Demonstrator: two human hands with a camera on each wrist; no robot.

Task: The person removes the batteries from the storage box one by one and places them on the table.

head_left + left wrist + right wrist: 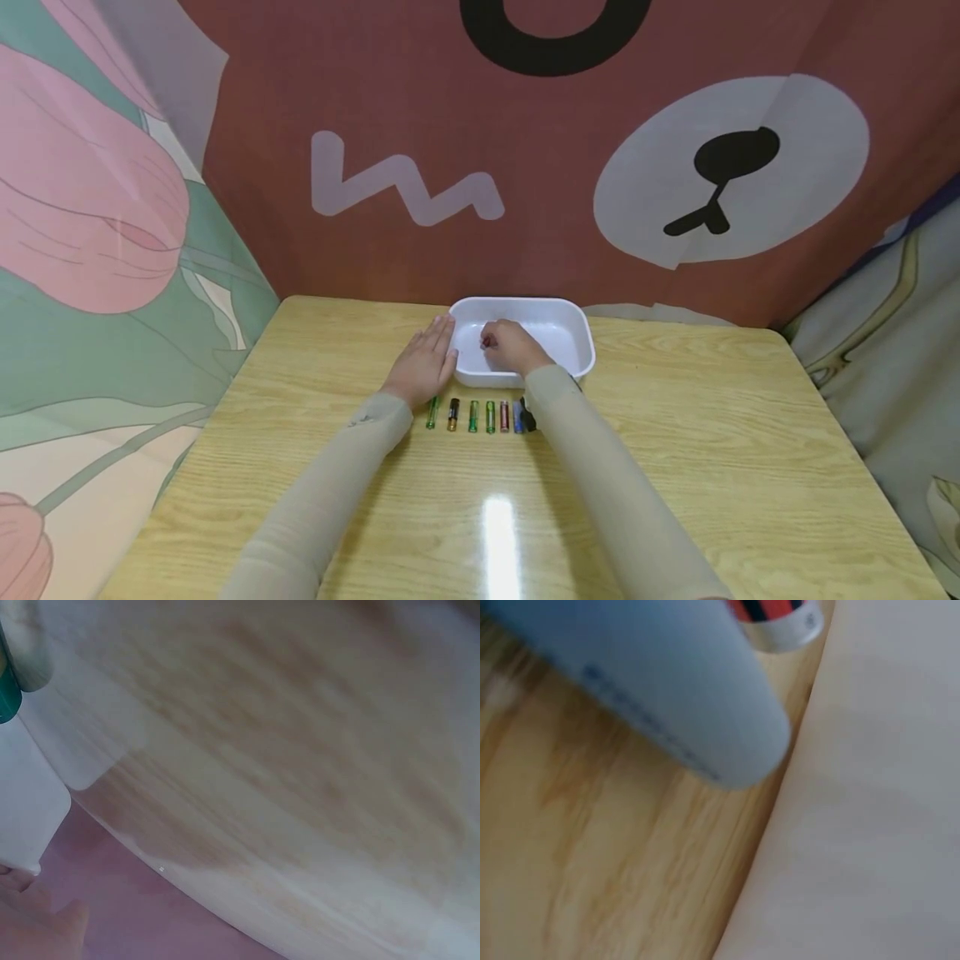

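A white plastic tray (588, 337) stands near the table's back edge in the head view. Along its left rim lies my left hand (422, 364), fingers straight and touching the side. My right hand (516, 347) reaches into the tray and pinches a small red battery (487, 341), mostly hidden by the fingers. In front of the tray runs a row of several batteries: green ones (491, 417), a black and gold one (453, 414), a dark red one (505, 416) and a blue one (518, 417). The right wrist view shows a blue battery (682, 682) close up.
The wooden table (720, 450) extends to both sides of the tray. Behind it hangs a red-brown cloth (540, 217) with a cartoon face; a flowered cloth (112, 250) borders the left. A dark object (528, 416) under the right wrist sits beside the blue battery.
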